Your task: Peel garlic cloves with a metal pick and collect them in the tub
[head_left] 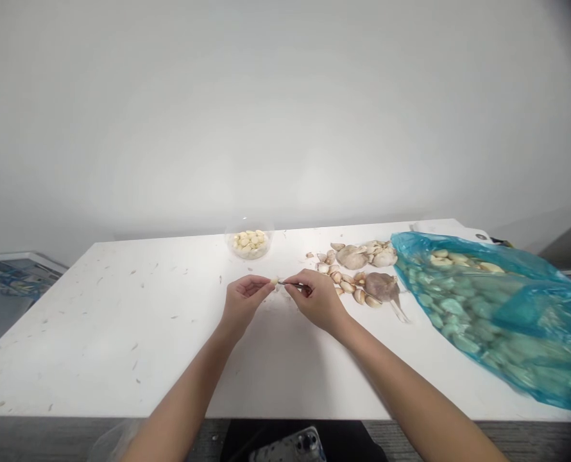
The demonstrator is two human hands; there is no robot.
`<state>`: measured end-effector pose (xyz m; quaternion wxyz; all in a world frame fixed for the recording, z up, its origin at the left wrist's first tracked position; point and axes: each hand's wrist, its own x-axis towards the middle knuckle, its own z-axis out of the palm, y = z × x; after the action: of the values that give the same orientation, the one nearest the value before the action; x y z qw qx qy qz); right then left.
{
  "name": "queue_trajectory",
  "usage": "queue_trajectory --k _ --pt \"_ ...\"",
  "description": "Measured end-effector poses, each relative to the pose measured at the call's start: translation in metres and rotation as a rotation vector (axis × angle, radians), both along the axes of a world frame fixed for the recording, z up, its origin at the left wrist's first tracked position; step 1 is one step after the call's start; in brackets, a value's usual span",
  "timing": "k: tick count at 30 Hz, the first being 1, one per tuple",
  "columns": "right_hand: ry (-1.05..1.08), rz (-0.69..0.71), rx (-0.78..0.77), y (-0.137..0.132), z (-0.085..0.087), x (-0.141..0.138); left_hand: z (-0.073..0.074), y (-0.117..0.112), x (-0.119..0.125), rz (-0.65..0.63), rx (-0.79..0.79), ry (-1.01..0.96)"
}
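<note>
1 garlic clove (274, 282) sits pinched in left hand (244, 297) — right hand (319, 299), just beside, grips thin tool (292, 284).

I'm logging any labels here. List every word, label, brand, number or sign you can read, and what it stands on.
No readable text anywhere.
Blue bag: no lettering visible.
Phone: marks on it too small to read.
White item beyond the bag: dark round mark too small to make out.
Thin tool in the right hand: too small to tell.
</note>
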<state>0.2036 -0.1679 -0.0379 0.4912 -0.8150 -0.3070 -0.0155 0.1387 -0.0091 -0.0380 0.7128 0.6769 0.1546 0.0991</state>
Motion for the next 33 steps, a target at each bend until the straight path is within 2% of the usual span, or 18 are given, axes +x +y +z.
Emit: queue_trajectory --k 4,12,15,19,22,28,33 --pt "-0.073 -0.018 -0.017 -0.001 -0.001 0.001 0.001 -0.001 0.000 0.007 -0.017 0.006" --pt "-0.067 -0.011 -0.002 0.000 -0.002 -0.002 0.003 -0.002 0.001 0.003 -0.029 0.014" --pt "-0.050 -0.010 0.007 0.000 -0.002 -0.002 0.000 -0.001 0.001 0.015 0.045 -0.013" --pt "-0.053 -0.012 0.010 0.001 -0.003 -0.001 -0.006 0.000 0.000 0.032 0.231 -0.091" --pt "-0.058 -0.015 0.012 0.002 -0.004 0.000 -0.008 0.000 0.000 0.035 0.282 -0.113" --pt "-0.078 -0.027 0.027 0.003 -0.005 0.001 -0.006 -0.002 0.000 0.027 0.206 -0.070" --pt "-0.108 -0.045 0.026 0.002 -0.004 0.000 0.000 -0.003 0.000 0.044 -0.012 0.018"
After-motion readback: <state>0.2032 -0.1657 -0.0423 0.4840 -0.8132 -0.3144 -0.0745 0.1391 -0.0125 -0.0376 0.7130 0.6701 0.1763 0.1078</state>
